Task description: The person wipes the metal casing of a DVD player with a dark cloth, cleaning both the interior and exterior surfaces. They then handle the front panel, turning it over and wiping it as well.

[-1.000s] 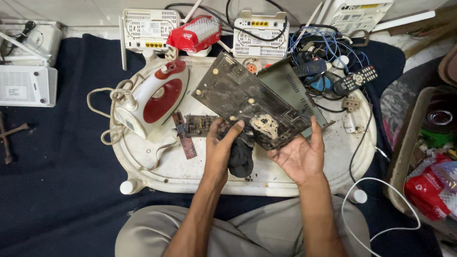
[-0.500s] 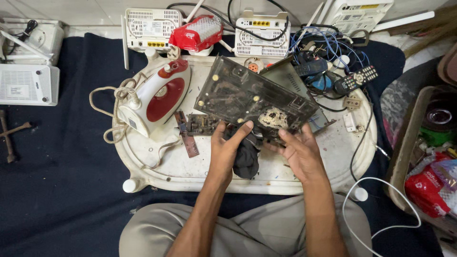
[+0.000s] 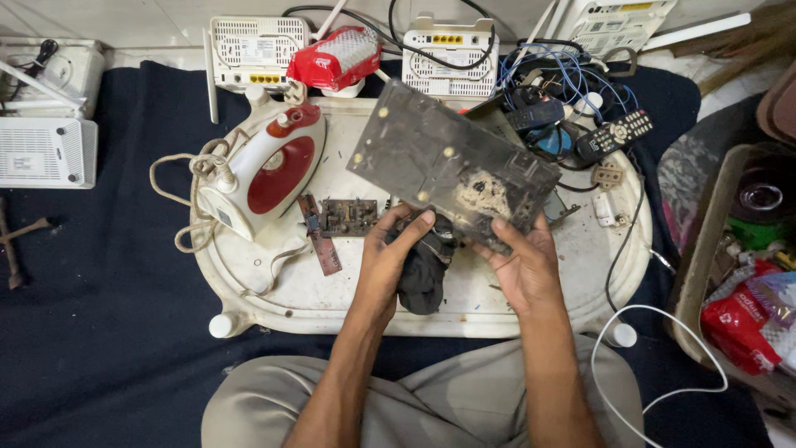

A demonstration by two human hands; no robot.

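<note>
A dirty dark plastic cover panel (image 3: 448, 162) is held tilted over the white oval tray (image 3: 274, 290). My right hand (image 3: 521, 267) grips its near right corner from below. My left hand (image 3: 390, 261) holds a black cloth (image 3: 423, 270) against the panel's near edge. A small brown circuit board (image 3: 348, 217) and a narrow strip board (image 3: 319, 236) lie on the tray just left of my left hand.
A red and white clothes iron (image 3: 261, 170) with its cord lies on the tray's left. White routers (image 3: 257, 51) line the far edge beside a red packet (image 3: 336, 58). Tangled cables and a remote (image 3: 613, 137) sit at right. A bin (image 3: 738, 265) stands far right.
My right hand turned from palm-up under the panel to gripping its near corner. The panel tipped flatter and its soiled face now points up. My left hand kept the cloth at the edge.
</note>
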